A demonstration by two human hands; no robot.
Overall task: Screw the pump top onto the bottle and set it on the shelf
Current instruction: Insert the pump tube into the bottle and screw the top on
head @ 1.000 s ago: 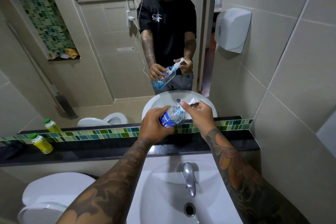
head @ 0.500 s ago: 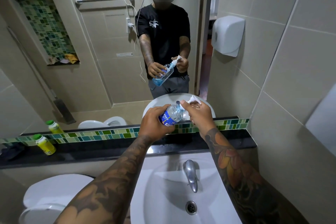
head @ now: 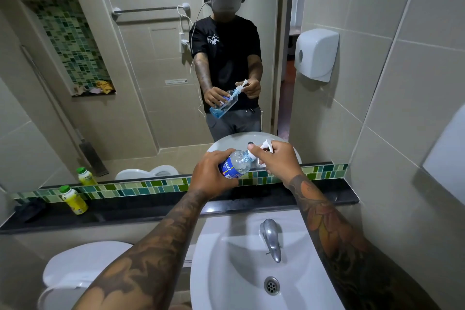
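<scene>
A clear plastic bottle (head: 236, 164) with a blue label and blue liquid is held tilted above the black shelf (head: 156, 206), neck pointing right. My left hand (head: 211, 173) wraps around its body. My right hand (head: 276, 158) grips the white pump top (head: 266, 145), which sits at the bottle's neck. The mirror (head: 141, 70) ahead repeats both hands and the bottle. My fingers hide the joint between pump and neck.
A yellow bottle with a green cap (head: 73, 199) stands at the shelf's left end beside a dark object (head: 30, 209). Below are the white sink (head: 226, 272) with its chrome tap (head: 271, 239) and a toilet (head: 73, 274). A white dispenser (head: 316, 54) hangs on the right wall.
Both hands stay on the bottle and pump with little shift. The view has tilted upward, showing more of the mirror.
</scene>
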